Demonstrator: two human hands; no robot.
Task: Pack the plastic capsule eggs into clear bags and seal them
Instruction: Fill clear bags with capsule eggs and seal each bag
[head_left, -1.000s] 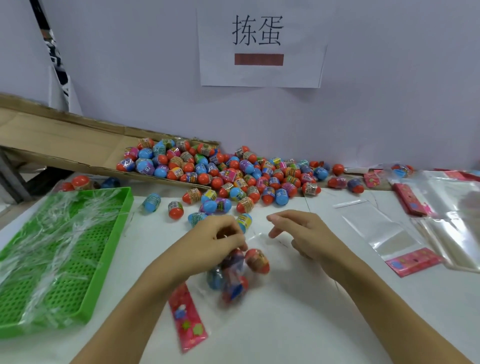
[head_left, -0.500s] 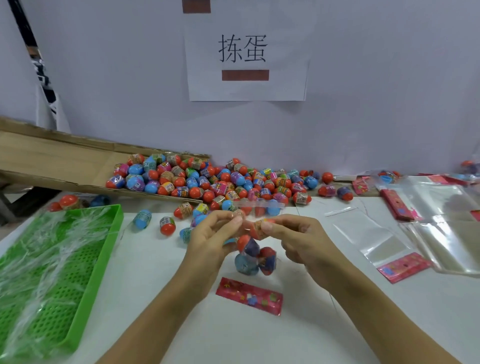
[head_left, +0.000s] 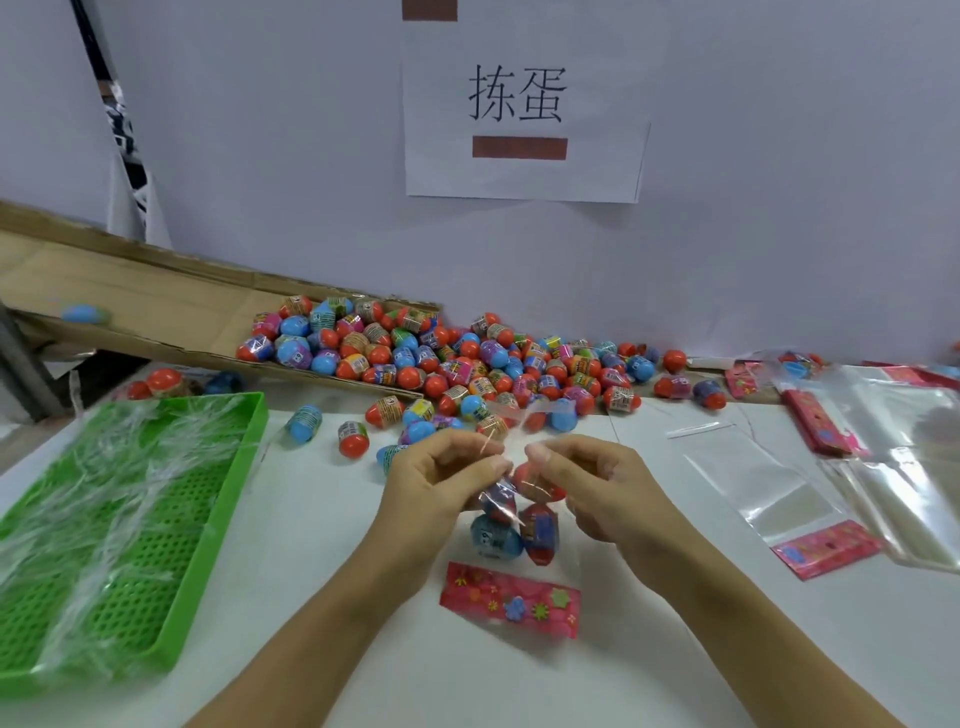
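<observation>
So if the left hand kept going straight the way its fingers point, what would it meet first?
Probably the right hand: the left hand points at it across the bag top they both pinch.

Our workbench against a pale wall

We see a white table (head_left: 311, 519) meeting a pale lavender-grey wall (head_left: 753, 208) at twelve o'clock, a paper sign (head_left: 519, 171) taped there, and a cardboard chute (head_left: 130, 301) at ten o'clock.
</observation>
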